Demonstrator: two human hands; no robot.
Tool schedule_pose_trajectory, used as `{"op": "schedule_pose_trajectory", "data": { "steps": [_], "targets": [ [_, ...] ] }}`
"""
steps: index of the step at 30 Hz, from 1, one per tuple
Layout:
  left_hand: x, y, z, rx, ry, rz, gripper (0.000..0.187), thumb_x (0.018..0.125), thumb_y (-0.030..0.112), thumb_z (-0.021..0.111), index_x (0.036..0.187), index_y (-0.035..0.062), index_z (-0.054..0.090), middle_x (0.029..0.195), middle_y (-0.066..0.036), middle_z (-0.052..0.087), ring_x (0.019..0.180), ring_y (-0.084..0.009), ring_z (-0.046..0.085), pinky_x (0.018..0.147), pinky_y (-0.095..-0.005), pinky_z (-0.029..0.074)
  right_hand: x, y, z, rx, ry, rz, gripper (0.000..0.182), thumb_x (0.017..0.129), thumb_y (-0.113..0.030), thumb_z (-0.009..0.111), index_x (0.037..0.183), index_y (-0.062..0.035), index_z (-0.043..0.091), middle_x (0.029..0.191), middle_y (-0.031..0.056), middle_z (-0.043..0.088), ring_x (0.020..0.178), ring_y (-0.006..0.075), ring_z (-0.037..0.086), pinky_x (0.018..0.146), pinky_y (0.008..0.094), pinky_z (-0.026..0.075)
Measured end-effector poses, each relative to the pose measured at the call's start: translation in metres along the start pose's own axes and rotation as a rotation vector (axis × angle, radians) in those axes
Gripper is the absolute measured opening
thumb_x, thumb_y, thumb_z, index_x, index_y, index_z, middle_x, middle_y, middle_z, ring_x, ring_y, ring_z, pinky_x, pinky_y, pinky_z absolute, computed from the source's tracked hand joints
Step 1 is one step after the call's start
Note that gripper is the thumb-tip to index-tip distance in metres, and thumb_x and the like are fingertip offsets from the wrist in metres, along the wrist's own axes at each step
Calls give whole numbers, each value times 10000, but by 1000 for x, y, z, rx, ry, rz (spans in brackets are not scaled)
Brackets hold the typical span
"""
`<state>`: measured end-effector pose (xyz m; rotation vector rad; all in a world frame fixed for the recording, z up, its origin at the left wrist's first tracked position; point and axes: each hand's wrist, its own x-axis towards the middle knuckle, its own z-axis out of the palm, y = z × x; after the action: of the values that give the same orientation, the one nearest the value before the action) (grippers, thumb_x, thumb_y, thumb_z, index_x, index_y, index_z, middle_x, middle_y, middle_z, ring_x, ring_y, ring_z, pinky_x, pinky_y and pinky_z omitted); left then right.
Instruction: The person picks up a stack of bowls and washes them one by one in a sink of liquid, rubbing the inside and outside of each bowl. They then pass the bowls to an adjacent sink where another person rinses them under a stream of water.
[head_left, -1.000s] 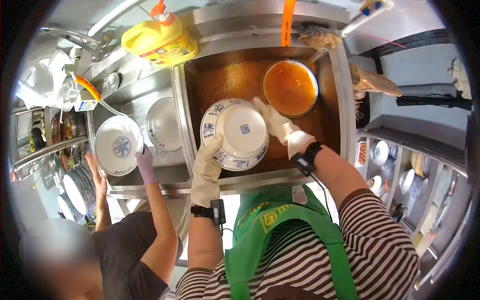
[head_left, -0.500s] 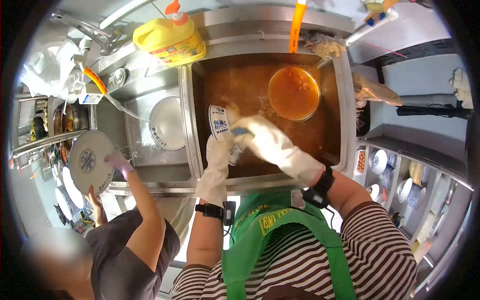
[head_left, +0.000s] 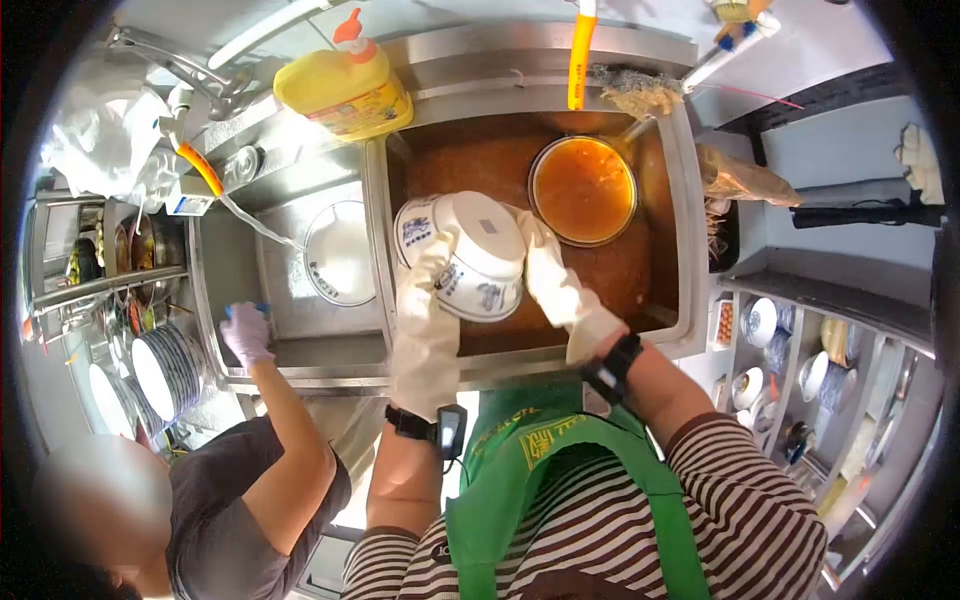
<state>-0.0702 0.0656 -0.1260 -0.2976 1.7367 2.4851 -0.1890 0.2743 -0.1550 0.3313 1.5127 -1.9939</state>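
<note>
Over the right sink basin, a white bowl (head_left: pixel 487 232) with blue prints around its side is tipped over, its base turned up towards me. My left hand (head_left: pixel 428 268), in a long cream glove, grips its left and near side. On the bowl's right side is my right hand (head_left: pixel 543 250) in a matching glove; its fingers are partly hidden behind the bowl. A round container (head_left: pixel 584 190) of orange-brown liquid stands in the same basin, to the right of my hands.
Brownish water covers the right basin (head_left: pixel 655 230). A co-worker's gloved hand (head_left: pixel 247 335) with something blue is at the left basin, where a white bowl (head_left: pixel 341 252) lies. Behind stands a yellow detergent jug (head_left: pixel 345 92). An orange-ended hose (head_left: pixel 582 60) hangs above.
The bowl has turned base-up and sits between both my hands. The blue item in my right hand no longer shows. The co-worker's plate has left their hands; one hand moved to the left basin.
</note>
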Motion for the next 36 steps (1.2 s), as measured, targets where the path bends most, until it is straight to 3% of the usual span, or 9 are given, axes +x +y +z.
{"op": "schedule_pose_trajectory", "data": {
  "steps": [3,8,11,15,20,24,30,32,36],
  "targets": [
    [-16,2,16,494,49,4,298,997,96,640,1266,-33,653,1139,-85,747,948,-170,711,828,-306,588,-20,6,34,-346,105,-473,415,1149,-153,524,1555,-68,534,1568,153,570,1445,202,522,1216,335,402],
    [63,-20,69,-374,557,23,234,1052,150,729,1264,62,686,1122,-32,749,974,-149,704,854,-312,585,-32,-28,61,-821,22,-1061,324,1074,-75,624,1391,-51,683,1441,137,679,1362,242,612,1196,406,444],
    [59,-14,68,-300,561,17,231,1069,160,705,1278,64,691,1149,-38,746,1014,-148,696,887,-313,573,-31,-64,60,-141,-263,-336,344,1130,-219,583,1414,-46,673,1369,100,714,1230,202,655,1115,363,493],
    [22,5,54,-176,403,-48,277,1093,177,647,1334,45,678,1230,-64,734,1102,-156,682,965,-313,547,-18,-28,-12,-492,-32,143,490,1135,-416,558,1434,-41,653,1289,122,746,1188,219,673,1053,369,503],
    [-9,57,55,-91,189,-62,343,1123,198,575,1403,21,662,1331,-97,718,1212,-166,664,1063,-314,515,-11,-16,7,-615,80,-110,518,1135,-499,511,1416,-99,680,1304,92,743,1031,168,670,821,326,543],
    [-16,95,70,-339,246,-158,377,1139,218,555,1425,-5,658,1373,-117,721,1246,-180,677,1114,-325,509,-25,-11,-4,-872,210,-4,506,1114,-489,545,1294,-39,691,1258,245,733,1115,376,710,953,452,549],
    [3,44,36,-429,257,-59,343,1009,175,773,1309,22,707,1177,-81,781,1010,-168,745,912,-339,597,-51,45,-52,-1387,22,-242,436,1099,-401,567,1241,-9,692,1283,304,706,1184,484,680,1020,523,542],
    [2,60,46,-347,253,-15,330,985,170,802,1273,30,722,1121,-63,786,958,-157,737,864,-332,594,-74,66,-57,-1195,107,-502,399,1095,-348,577,1238,1,708,1290,305,704,1191,479,675,1027,518,542],
    [-3,105,69,-140,181,54,173,974,173,831,1086,59,765,864,16,735,746,-108,656,696,-310,542,-106,40,-20,-1283,114,-291,368,1076,-305,605,1202,12,742,1240,302,726,1180,470,686,1019,513,549]
  ]
}}
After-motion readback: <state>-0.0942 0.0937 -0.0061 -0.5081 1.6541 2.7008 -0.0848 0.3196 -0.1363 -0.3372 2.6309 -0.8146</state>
